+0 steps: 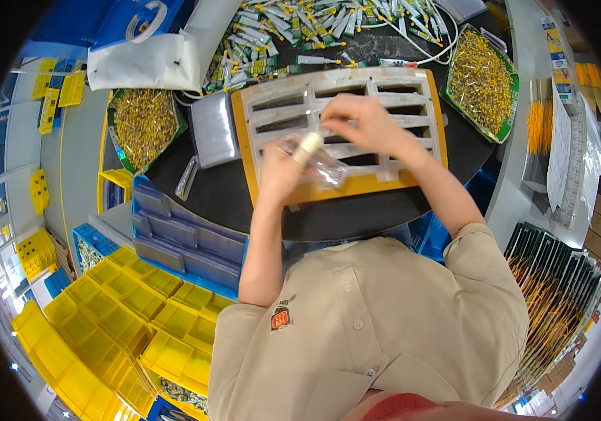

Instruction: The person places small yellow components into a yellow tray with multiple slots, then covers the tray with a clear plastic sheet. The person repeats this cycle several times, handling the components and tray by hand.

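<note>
Plastic film, limp and slick, beside our left hand

We had a clear, crinkled piece of soft plastic film (330, 175), probably a bag, just right of our left hand (279, 168), above the orange-bordered tray with pale slotted compartments (363, 189). That hand was curled narrow and seemed to hold the film; a pale cream, tube-shaped finger cover (309, 147) stood out on it. Our right hand (362, 123), beyond and to the right of the left, had its fingers drawn close together, but blur kept us from telling whether it pinched anything. We judged the film nearly weightless, floppy and slippery, apt to crease or tear. Its edge, nipped between fingertips, looked the surest hold; the loose middle would buckle.
</note>
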Tool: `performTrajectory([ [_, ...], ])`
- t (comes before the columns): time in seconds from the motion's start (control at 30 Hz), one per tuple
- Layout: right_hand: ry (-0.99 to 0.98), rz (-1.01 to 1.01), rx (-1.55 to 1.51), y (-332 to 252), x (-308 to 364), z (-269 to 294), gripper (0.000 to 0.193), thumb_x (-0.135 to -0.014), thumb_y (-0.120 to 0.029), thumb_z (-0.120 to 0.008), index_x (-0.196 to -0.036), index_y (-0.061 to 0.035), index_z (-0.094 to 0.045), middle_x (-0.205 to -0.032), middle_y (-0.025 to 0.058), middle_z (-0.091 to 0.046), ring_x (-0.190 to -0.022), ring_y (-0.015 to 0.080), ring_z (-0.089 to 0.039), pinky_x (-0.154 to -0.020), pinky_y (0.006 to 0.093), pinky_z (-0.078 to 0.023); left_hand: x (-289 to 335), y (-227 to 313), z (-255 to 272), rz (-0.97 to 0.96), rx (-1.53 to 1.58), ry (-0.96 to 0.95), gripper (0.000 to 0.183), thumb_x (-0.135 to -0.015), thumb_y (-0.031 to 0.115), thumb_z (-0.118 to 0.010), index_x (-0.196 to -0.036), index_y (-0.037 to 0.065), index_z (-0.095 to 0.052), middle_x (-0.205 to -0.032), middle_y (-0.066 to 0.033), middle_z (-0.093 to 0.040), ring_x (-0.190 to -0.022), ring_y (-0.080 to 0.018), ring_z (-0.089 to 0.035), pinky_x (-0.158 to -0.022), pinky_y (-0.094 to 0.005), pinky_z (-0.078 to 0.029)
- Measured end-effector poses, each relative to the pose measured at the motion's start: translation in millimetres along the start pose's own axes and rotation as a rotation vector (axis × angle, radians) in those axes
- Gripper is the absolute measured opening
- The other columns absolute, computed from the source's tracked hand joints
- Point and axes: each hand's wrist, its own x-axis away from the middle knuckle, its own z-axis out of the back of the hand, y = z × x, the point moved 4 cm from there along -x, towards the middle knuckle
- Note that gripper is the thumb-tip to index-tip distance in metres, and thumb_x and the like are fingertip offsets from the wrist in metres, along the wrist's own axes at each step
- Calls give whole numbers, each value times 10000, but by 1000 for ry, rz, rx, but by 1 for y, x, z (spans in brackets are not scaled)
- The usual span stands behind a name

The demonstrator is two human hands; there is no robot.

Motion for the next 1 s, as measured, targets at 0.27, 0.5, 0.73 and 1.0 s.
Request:
performTrajectory([
  [0.27,-150,-95,27,22,10,22,167,-881,-142,-710,-996,-26,-677,-890,171,-684,-855,358,-647,-790,443,-522,-22,-7,-25,-37,-11,188,227,-934,181,-728,-844,-24,-688,-693,-70,-697,-556,-141,-661,-497,-259,-499],
  [0.5,162,4,518,9,29,28,219,-861,-122,-689,-1052,-30,-633,-977,155,-617,-957,369,-588,-830,457,-494,13,-21,-46,133,54,23,139,-924,80,-709,-960,-49,-672,-870,-120,-715,-719,-156,-704,-592,-268,-575],
  [0.73,90,53,601,-13,51,14,149,-907,-169,-664,-902,-32,-604,-855,156,-597,-924,361,-633,-813,474,-499,40,-42,-60,219,84,-82,225,-955,141,-684,-987,-80,-654,-806,-122,-716,-656,-169,-703,-542,-259,-573],
  [1.0,-59,55,380,-19,89,-8,235,-878,-142,-724,-1077,-30,-669,-889,126,-634,-885,340,-612,-784,416,-515,64,-49,-64,300,-16,-19,269,-960,174,-691,-975,-90,-646,-810,-142,-719,-687,-200,-715,-574,-271,-600],
])
